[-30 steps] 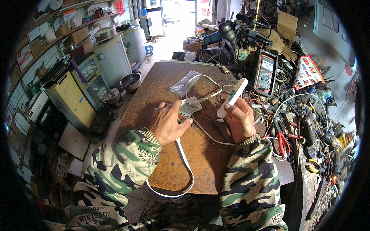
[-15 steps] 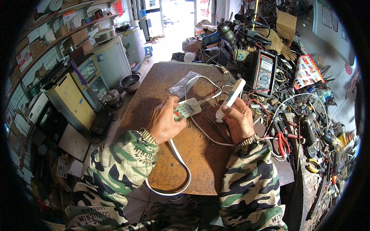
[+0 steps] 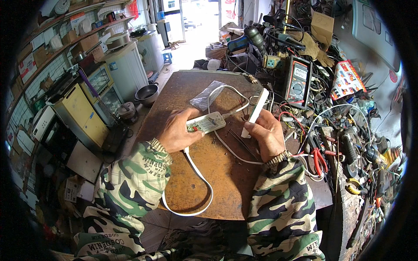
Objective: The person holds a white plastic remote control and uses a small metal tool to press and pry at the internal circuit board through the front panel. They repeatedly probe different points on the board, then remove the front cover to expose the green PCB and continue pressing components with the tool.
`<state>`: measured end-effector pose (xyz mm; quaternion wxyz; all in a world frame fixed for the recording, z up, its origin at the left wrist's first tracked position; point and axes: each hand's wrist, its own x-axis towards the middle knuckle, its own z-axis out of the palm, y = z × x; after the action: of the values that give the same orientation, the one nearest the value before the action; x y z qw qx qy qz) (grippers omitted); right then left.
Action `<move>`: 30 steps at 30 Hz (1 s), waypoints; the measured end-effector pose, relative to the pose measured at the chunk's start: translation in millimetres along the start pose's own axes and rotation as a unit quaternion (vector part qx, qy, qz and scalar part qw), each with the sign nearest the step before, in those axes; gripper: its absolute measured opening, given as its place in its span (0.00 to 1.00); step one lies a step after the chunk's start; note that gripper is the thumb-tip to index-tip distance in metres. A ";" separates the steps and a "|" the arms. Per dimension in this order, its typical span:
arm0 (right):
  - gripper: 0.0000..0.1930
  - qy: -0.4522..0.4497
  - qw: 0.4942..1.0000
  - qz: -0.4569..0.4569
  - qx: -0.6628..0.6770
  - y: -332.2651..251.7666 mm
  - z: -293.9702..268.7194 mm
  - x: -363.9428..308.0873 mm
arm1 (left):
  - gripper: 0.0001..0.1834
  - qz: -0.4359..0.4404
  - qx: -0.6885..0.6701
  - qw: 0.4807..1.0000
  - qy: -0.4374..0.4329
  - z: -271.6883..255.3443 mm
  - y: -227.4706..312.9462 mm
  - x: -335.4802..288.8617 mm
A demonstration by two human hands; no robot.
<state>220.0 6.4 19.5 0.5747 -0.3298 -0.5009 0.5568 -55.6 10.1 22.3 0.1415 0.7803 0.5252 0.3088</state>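
My left hand (image 3: 177,129) grips one end of an opened white plastic housing (image 3: 213,123) with wires and small parts inside. A white cable (image 3: 230,114) leaves its far end, and a flat white cord (image 3: 201,172) loops from beneath my left hand over the table's near edge. In my right hand (image 3: 267,134) is a long, narrow white plastic cover (image 3: 258,106), tilted upward and seen nearly edge-on. The two pieces are apart. Between my hands, thin dark rods that look like tweezers (image 3: 244,145) lie on the brown wooden table (image 3: 196,191).
A clear plastic bag (image 3: 208,95) lies beyond my left hand. To the right stand a multimeter (image 3: 298,82), red-handled pliers (image 3: 320,163) and piled cables and tools. A dark pan (image 3: 147,95) and old appliances (image 3: 82,115) are on the left.
My left hand and the housing have shifted slightly left, and the housing now lies more level. My right hand has moved a little left, turning the cover more edge-on.
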 end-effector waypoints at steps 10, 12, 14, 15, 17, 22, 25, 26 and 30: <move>0.35 0.112 0.808 -0.148 -0.559 12.0 -12.0 -3.0 | 0.43 -0.058 0.016 0.998 -0.025 -6.0 4.7 -3.2; 0.35 0.101 0.797 -0.158 -0.575 17.2 -18.5 -4.2 | 0.44 -0.042 -0.004 0.999 -0.005 -5.6 12.8 -3.8; 0.34 0.090 0.789 -0.137 -0.592 15.2 -20.1 -5.4 | 0.45 -0.012 -0.011 1.000 0.016 -2.3 18.9 -3.7; 0.32 0.083 0.790 -0.117 -0.597 13.8 -15.8 -3.6 | 0.44 -0.003 -0.004 1.000 0.025 -2.8 19.4 -5.5; 0.30 0.071 0.773 -0.183 -0.603 18.9 -10.0 -0.7 | 0.43 0.016 0.012 0.999 0.042 -4.0 20.1 -8.8; 0.28 -0.049 0.821 -0.241 -0.515 2.3 16.0 -6.0 | 0.40 0.127 0.026 0.988 0.087 -7.2 29.6 -14.3; 0.32 -0.045 0.827 -0.260 -0.496 11.4 15.3 -12.2 | 0.37 0.189 -0.024 0.977 0.100 7.7 33.1 -3.6; 0.33 -0.026 0.828 -0.279 -0.486 6.9 18.5 -14.1 | 0.37 0.187 -0.041 0.976 0.100 2.5 40.3 -5.7; 0.31 0.079 0.829 -0.317 -0.455 3.5 25.9 -11.1 | 0.35 0.169 -0.107 0.972 0.120 -1.0 38.8 -10.0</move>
<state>195.8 -8.4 21.2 0.5422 -0.4194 -0.7276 0.0256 -30.4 -14.9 40.8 0.1057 0.7956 0.3628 0.4735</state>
